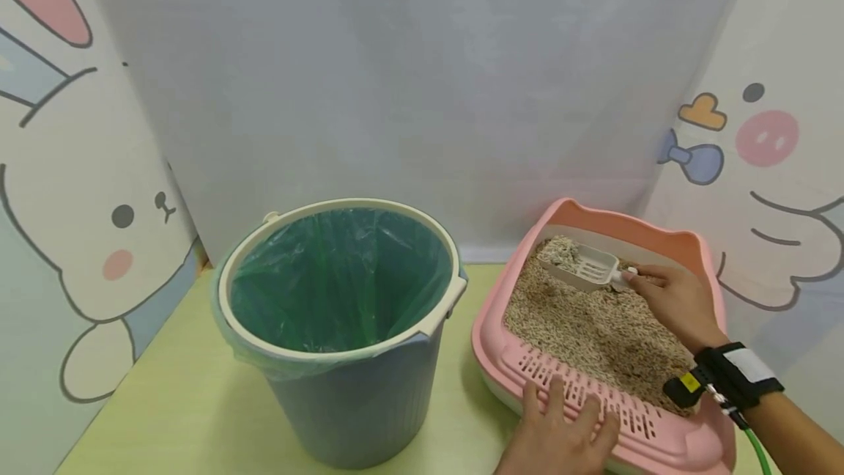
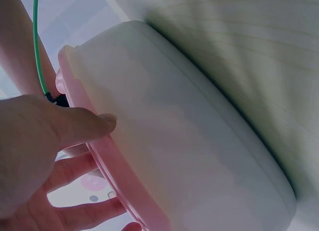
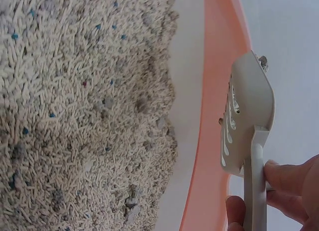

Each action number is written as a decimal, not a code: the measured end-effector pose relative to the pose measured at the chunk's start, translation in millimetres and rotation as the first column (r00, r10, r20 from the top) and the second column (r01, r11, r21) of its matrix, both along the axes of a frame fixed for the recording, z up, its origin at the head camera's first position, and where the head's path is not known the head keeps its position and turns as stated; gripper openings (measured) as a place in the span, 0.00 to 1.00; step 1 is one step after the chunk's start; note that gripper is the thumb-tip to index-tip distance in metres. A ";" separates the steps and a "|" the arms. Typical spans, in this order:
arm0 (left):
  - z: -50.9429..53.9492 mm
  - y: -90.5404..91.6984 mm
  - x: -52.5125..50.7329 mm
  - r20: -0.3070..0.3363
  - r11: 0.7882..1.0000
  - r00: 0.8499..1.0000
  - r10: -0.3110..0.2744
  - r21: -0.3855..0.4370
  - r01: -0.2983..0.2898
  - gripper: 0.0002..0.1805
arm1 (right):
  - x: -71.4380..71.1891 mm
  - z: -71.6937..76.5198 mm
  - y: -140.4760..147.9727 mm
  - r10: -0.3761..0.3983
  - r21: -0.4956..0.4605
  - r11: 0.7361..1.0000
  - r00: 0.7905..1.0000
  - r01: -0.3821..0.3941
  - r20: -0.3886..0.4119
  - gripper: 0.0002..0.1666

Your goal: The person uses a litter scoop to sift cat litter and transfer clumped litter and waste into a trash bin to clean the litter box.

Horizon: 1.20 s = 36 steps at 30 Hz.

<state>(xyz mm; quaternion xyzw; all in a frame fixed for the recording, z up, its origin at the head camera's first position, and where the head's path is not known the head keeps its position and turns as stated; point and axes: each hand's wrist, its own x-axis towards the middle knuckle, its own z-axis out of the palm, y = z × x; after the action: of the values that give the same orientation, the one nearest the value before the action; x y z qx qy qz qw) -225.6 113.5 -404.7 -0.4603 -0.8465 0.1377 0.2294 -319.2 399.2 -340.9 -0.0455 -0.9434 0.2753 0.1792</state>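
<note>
A pink-rimmed litter box (image 1: 486,328) holding tan pellet litter (image 1: 580,336) stands at the right in the head view. Over its far part, my right hand (image 1: 679,306) grips the handle of a pale litter scoop (image 1: 596,270). Clumped litter (image 1: 559,251) lies in the scoop's far end. The right wrist view shows the slotted scoop (image 3: 256,101) above the litter, with thumb and fingers around its handle. My left hand (image 1: 560,435) holds the box's near rim. Its thumb lies against the outer side and its fingers spread over the perforated top, as the left wrist view (image 2: 30,156) shows.
Left of the litter box stands a grey-blue bucket (image 1: 363,402), lined with a green plastic bag (image 1: 330,277) folded over its pale rim. Both are on a light yellow wood-grain tabletop (image 1: 178,394). White cloth (image 1: 422,94) hangs behind, with cartoon-printed panels at both sides.
</note>
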 end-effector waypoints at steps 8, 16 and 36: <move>1.4 0.6 0.0 0.010 1.000 1.000 0.006 -0.029 -0.006 0.42 | 20.0 2.9 0.7 0.078 -0.254 0.967 0.973 -0.022 0.216 0.46; -0.4 0.1 -0.4 -0.034 1.000 0.999 0.000 0.008 0.000 0.39 | 19.7 2.2 3.5 0.170 -0.417 0.908 0.932 -0.023 0.320 0.50; -1.8 0.7 -0.3 -0.018 1.000 1.000 0.001 0.009 -0.001 0.39 | 30.3 19.2 -0.5 0.050 -0.319 0.947 0.965 0.037 0.259 0.50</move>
<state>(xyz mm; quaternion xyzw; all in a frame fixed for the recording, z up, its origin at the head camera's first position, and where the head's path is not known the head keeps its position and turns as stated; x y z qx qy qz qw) -225.9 114.2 -406.5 -0.4574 -0.8453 0.1381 0.2390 -289.0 398.7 -321.7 -0.1072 -0.9015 0.4172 0.0416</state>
